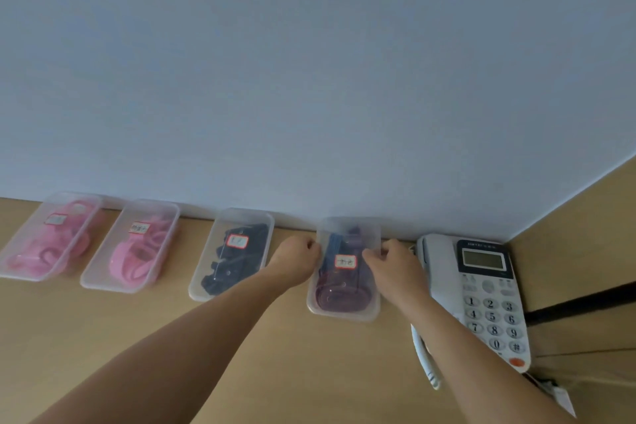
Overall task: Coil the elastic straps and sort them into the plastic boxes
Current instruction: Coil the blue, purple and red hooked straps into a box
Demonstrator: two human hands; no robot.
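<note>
Several clear plastic boxes stand in a row against the wall, each with a red-edged label. The rightmost box [344, 311] holds dark purple and blue coiled straps [339, 296]. My left hand [296, 260] grips its left wall with curled fingers. My right hand [392, 267] grips its right wall the same way. To the left, one box [206, 289] holds black straps [237, 262], and two boxes [113, 280] [20, 268] hold pink straps [137, 258].
A white desk phone [481, 299] with keypad and coiled cord sits right beside the held box, close to my right wrist. The wooden table [103, 337] meets the wall behind the boxes. A wooden side panel and dark bar [585, 303] stand at the right.
</note>
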